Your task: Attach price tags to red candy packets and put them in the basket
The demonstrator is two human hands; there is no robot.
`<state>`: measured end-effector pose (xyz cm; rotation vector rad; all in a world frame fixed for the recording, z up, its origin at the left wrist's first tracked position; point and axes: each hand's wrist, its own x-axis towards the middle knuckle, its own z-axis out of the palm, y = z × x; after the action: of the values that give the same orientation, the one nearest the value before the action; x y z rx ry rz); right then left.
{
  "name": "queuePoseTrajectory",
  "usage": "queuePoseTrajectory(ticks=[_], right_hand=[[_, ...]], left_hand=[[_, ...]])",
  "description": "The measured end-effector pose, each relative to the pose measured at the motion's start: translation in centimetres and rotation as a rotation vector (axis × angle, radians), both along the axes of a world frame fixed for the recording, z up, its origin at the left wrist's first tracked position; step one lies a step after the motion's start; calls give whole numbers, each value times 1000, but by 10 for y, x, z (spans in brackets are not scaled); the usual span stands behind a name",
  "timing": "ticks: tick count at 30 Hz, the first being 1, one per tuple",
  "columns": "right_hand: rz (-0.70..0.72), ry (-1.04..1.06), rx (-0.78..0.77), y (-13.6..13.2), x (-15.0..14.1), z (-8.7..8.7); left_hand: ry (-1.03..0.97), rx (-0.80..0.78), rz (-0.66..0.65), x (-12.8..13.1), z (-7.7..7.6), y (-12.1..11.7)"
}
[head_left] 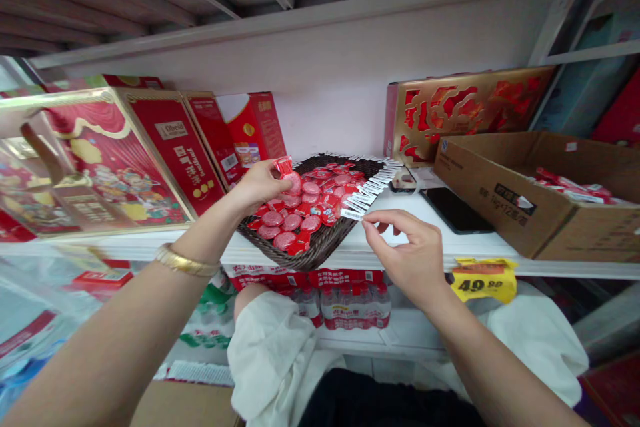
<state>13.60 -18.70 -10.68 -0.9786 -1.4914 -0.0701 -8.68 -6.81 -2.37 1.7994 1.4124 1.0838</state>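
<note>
My left hand (259,187), with a gold bangle on its wrist, is closed on a round red wrapped candy (293,184) above the left side of a dark woven basket (323,248). Many similar red wrapped candies (311,199) fill the basket. A row of white barcode stickers (376,188) lines its right rim, their ends sticking out. At the rim's front end, my right hand (413,250) pinches the end of one white barcode sticker (352,214) between thumb and forefinger. Whether that sticker has come away from the row I cannot tell.
Red and gold gift boxes (160,153) stand on the shelf's left. To the right are a black phone (456,210), an open cardboard box (540,213) with red packets, and a gold box (460,113). A yellow price tag (485,280) hangs in front; bottle packs (355,307) sit below.
</note>
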Motion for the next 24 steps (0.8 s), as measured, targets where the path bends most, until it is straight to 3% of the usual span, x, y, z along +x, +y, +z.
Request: queuePoseTrajectory(ticks=[5,8,11,17,24], right_hand=[[28,231,-59,-18,14,1],[28,351,-49,-33,26,1],[83,429,-43,-47,36,-1],[156,422,-30,-67,44,-11],[222,327,0,-70,42,-10]], left_hand=[[-650,-57,-166,26,1,-72],[-763,-138,-262,48,-13,-116],[-864,-159,-284,65,-29,-144],[-1081,-283,-317,88,-46,-167],[-1217,-437,-344,108,-64,-173]])
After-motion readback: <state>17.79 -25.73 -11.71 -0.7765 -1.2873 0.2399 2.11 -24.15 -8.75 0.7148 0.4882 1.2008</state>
